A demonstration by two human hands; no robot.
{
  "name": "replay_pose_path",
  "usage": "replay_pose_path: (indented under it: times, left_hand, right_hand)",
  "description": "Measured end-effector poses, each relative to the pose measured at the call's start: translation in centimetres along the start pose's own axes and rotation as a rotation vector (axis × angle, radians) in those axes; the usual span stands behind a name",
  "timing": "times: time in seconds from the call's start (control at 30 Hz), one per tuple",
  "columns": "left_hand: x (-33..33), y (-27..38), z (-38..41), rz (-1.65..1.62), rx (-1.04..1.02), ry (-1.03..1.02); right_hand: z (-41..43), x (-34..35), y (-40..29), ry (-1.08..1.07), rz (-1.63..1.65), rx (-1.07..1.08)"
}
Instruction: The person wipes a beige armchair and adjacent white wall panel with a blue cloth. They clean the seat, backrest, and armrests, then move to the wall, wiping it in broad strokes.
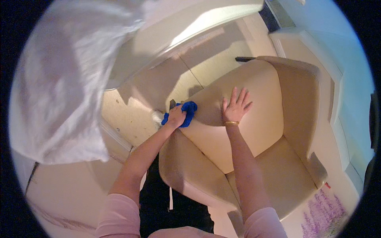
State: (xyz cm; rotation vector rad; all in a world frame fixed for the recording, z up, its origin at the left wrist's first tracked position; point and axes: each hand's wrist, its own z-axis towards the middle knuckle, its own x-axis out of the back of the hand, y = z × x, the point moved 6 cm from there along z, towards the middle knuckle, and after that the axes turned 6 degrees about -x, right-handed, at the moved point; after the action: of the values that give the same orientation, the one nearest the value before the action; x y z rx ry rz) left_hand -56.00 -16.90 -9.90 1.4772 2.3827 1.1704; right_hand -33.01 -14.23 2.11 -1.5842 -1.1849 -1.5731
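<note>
A beige upholstered armchair [262, 92] stands before me, its seat facing up. My left hand [177, 115] grips a bunched blue cloth [189, 110] at the seat's left front corner, close to the near armrest [196, 163]. Part of the cloth is hidden under the fingers. Flat on the seat, fingers spread, lies my right hand [236, 108], with a gold-coloured bracelet [231, 123] at its wrist. It holds nothing.
White fabric [65, 83] hangs large on the left. Behind it curves a pale, smooth-sided piece of furniture [143, 44] above the tiled floor [166, 74]. A wall with a moulded white skirting [339, 98] runs along the right. Purple flower decoration [323, 212] shows at lower right.
</note>
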Motion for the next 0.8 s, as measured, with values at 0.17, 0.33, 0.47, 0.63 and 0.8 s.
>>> replay_pose_path:
  times: [0.17, 0.33, 0.47, 0.63, 0.8]
  left_hand:
    - [0.2, 9.5, 4.1, -0.092, -0.166, 0.268]
    - [0.2, 19.4, 11.1, -0.189, -0.402, 0.375]
    - [0.7, 22.8, 16.0, -0.214, -0.407, 0.38]
    - [0.0, 21.5, 17.5, -0.353, -0.336, 0.161]
    - [-0.8, 14.6, 12.4, -0.394, -0.182, 0.266]
  right_hand:
    - [0.0, -0.2, -0.3, -0.026, 0.053, -0.014]
    - [-0.2, -1.3, 0.4, 0.058, 0.223, -0.041]
    - [0.0, -1.2, -0.1, 0.068, 0.307, -0.037]
    - [0.3, -0.8, 0.2, 0.021, 0.331, -0.063]
    - [0.2, -0.7, 0.3, -0.016, 0.328, -0.074]
